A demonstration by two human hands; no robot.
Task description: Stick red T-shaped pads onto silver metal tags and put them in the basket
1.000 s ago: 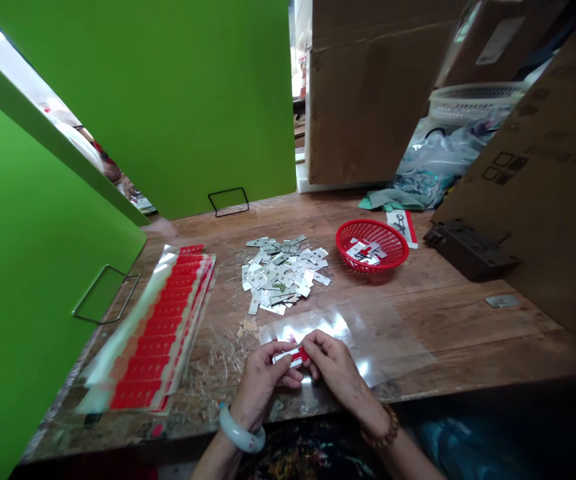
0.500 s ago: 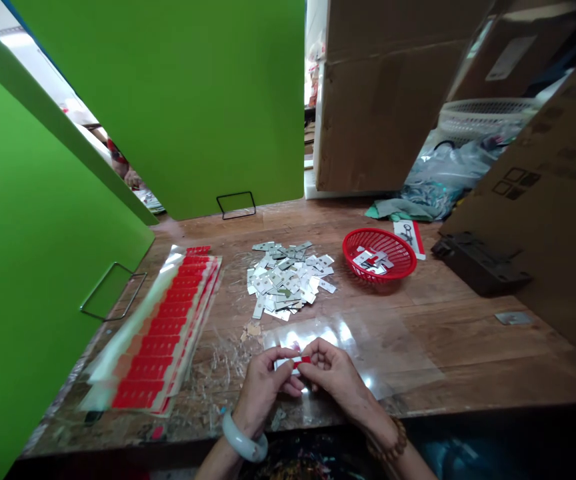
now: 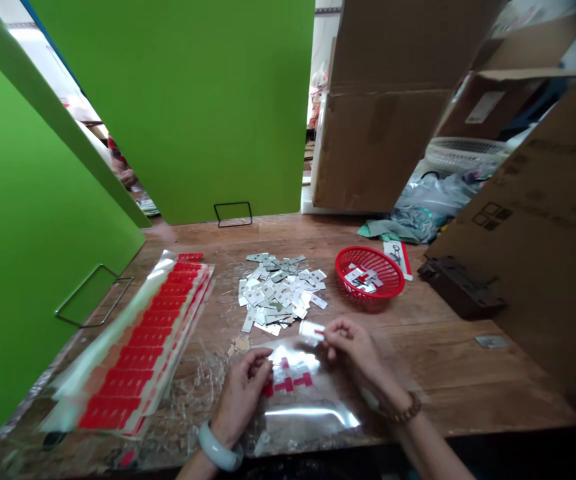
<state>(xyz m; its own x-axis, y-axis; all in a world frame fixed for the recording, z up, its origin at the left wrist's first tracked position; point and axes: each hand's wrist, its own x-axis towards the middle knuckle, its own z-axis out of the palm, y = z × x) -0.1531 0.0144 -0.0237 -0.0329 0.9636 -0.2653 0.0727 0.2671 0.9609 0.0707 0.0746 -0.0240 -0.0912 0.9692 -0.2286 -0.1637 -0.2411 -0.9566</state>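
My right hand point(image 3: 361, 350) pinches a small metal plate point(image 3: 311, 331) with a red piece on its near end, raised over the table. My left hand point(image 3: 242, 393) rests at the left edge of a clear plastic sheet point(image 3: 318, 400), fingers loosely curled, thumb and forefinger slightly apart. Several red stickers point(image 3: 284, 385) show on this sheet, one partly covered by the left fingers. Behind the hands lies a loose pile of metal plates point(image 3: 281, 293). A red basket point(image 3: 393, 283) right of the pile contains several plates with red marks.
Sheets of red stickers point(image 3: 138, 353) lie stacked on the left. Green panels point(image 3: 178, 113) with wire stands and cardboard boxes point(image 3: 363, 147) enclose the table. At right are a dark metal block point(image 3: 461, 287), a flat metal piece point(image 3: 491, 341) and a printed card point(image 3: 399, 257).
My hands have separated. The right hand has carried the plate up and right, while the left has moved left and let go of it. Red stickers on the clear sheet are now uncovered.
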